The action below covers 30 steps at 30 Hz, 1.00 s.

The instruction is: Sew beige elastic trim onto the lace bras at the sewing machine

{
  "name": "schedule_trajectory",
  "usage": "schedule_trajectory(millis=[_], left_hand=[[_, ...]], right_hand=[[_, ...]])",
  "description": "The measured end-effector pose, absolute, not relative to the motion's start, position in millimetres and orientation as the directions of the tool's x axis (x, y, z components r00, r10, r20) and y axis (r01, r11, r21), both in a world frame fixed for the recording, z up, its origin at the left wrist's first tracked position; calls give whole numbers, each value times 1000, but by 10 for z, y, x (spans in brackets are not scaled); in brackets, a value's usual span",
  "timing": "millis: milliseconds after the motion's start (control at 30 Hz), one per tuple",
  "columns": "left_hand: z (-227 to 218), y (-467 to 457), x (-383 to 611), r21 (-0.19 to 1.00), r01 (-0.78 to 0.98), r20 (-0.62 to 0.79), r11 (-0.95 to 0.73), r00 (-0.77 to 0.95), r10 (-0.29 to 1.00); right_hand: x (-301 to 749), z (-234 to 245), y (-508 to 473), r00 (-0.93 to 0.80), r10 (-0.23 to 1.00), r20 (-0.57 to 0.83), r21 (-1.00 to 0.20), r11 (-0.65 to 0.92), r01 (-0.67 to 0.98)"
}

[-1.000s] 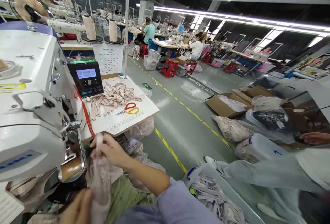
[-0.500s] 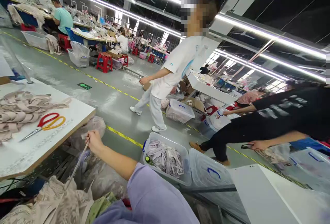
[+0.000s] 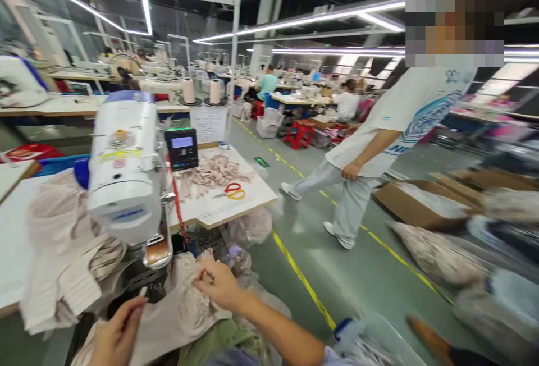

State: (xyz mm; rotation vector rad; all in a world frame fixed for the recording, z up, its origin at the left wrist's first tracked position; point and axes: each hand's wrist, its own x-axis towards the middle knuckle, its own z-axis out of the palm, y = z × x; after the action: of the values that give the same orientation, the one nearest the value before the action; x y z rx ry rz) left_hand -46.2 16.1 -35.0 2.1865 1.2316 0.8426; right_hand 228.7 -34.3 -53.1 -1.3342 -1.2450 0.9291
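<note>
My left hand (image 3: pixel 122 326) is closed in a pinch at the lower left, beside a beige lace-trimmed garment (image 3: pixel 162 324). A small pale tip shows at its fingertips; I cannot tell whether it belongs to the garment. My right hand (image 3: pixel 219 286) is over the garment's lace part, its thumb and fingers pressed together; what they hold, if anything, is hidden. Just ahead stands a white sewing machine (image 3: pixel 124 186), its needle area partly out of sight. More beige garment pieces (image 3: pixel 63 254) hang over the table edge at its left.
Red-and-yellow scissors (image 3: pixel 232 190) and a pile of beige straps (image 3: pixel 213 172) lie on the white table (image 3: pixel 252 209). A control screen (image 3: pixel 182 149) stands beside the machine. A person in white (image 3: pixel 391 124) walks in the aisle. A plastic bin (image 3: pixel 387 335) sits at the lower right.
My view has swung left, bringing the sewing machine and my left hand into sight. My right hand has come back from pulling a long strap out to the side.
</note>
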Motion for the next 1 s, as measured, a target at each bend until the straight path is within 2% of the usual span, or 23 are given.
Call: schedule_trajectory(millis=[100, 167, 300, 400, 567, 667, 733, 800, 867, 900, 933, 1000], left_hand=[[-192, 49, -346, 705, 518, 211, -484, 499, 840], [-84, -85, -250, 701, 516, 161, -492, 557, 815], [-37, -210, -174, 707, 558, 65, -435, 562, 825], [-114, -220, -201, 756, 524, 62, -393, 541, 839], [-162, -282, -195, 744, 527, 106, -410, 514, 851], [-167, -250, -185, 755, 523, 92, -396, 513, 853], [-162, -192, -197, 773, 509, 67, -379, 529, 846], [-144, -127, -226, 791, 489, 39, -369, 561, 827], [-110, -74, -262, 795, 490, -2, -358, 592, 806], [-86, -56, -277, 788, 503, -27, -354, 602, 798], [-55, -44, -286, 774, 522, -47, -359, 611, 790], [19, -38, -286, 722, 569, -69, -394, 626, 777]], right_hand=[[1922, -351, -525, -122, 986, 115, -867, 159, 473], [1811, -257, -602, -171, 977, 128, -830, 200, 521], [1797, -260, -607, -221, 964, 148, -801, 248, 545], [1835, -291, -563, -231, 968, 96, -820, 209, 533], [1854, -163, -537, -283, 954, 102, -836, 236, 495], [1870, -146, -493, -253, 965, 62, -873, 176, 455], [1914, -218, -444, -213, 977, -4, -933, 73, 353], [1975, -345, -383, -144, 981, -133, -980, -108, 167], [2020, -469, -315, -108, 959, -260, -965, -261, 9], [2029, -505, -284, -121, 954, -275, -961, -278, -2], [2027, -512, -259, -158, 957, -242, -970, -239, 38], [1998, -435, -234, -300, 952, -67, -985, -15, 174]])
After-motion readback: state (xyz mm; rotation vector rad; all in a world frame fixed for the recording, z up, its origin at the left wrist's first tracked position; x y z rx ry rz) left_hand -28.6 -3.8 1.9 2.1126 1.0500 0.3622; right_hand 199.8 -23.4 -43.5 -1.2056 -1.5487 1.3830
